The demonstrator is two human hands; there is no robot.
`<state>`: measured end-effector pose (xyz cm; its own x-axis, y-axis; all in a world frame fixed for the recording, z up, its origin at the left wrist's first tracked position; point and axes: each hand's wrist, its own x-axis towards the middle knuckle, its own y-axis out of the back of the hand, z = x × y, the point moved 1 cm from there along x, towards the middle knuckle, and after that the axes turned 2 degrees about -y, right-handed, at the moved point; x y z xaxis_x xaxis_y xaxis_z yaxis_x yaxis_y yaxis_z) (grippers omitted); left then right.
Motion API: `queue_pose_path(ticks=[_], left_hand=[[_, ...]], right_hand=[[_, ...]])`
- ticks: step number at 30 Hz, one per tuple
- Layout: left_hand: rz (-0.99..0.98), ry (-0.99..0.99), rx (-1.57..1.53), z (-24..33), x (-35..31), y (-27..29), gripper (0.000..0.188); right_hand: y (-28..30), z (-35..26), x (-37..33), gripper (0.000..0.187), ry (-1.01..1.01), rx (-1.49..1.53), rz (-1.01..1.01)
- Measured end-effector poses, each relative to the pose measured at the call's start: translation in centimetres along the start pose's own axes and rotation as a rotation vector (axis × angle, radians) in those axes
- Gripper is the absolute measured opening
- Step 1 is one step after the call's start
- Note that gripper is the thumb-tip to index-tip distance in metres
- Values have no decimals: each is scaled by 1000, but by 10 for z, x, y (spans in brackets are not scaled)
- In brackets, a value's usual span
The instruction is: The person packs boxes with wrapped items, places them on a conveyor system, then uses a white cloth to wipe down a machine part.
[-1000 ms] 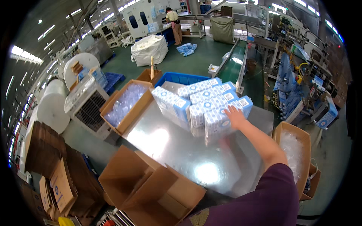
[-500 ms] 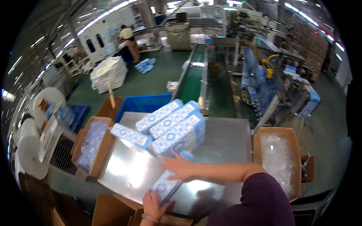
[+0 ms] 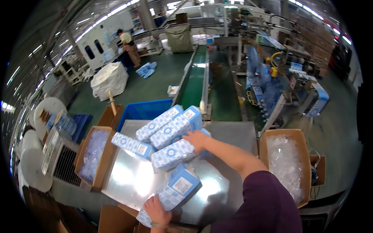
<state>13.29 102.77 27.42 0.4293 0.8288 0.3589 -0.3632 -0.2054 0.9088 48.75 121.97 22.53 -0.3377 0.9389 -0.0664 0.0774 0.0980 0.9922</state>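
Blue-white lower pack (image 3: 178, 189), lower centre of frame, clamped at near end by left hand (image 3: 157, 209); right hand (image 3: 197, 140) on neighbouring pack (image 3: 171, 155), mid-frame, grip unclear. Risk: dropping lower pack through one-ended hold.

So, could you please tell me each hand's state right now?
Left hand: on the nearest patterned pack; grip unclear.
Right hand: against the pack behind; grip unclear.

At upper left we see a co-worker (image 3: 131, 48) near a bulging white bulk bag (image 3: 109, 81) and a crumpled blue cloth (image 3: 146, 70); at upper centre, an olive sack (image 3: 179, 39) and a green conveyor belt (image 3: 194, 83); at left, large white rolls (image 3: 32, 160) beside a grille-fronted air cooler (image 3: 64, 161).
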Motion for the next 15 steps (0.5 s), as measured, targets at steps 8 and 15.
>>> queue_pose_path(ticks=[8,15], left_hand=[[386,193,-290,-29,-110,109,72],[453,364,-293,-31,-247,133,71]], right_hand=[[31,-70,-134,116,-204,22,-141],[-12,-92,-159,115,-548,440,-40]])
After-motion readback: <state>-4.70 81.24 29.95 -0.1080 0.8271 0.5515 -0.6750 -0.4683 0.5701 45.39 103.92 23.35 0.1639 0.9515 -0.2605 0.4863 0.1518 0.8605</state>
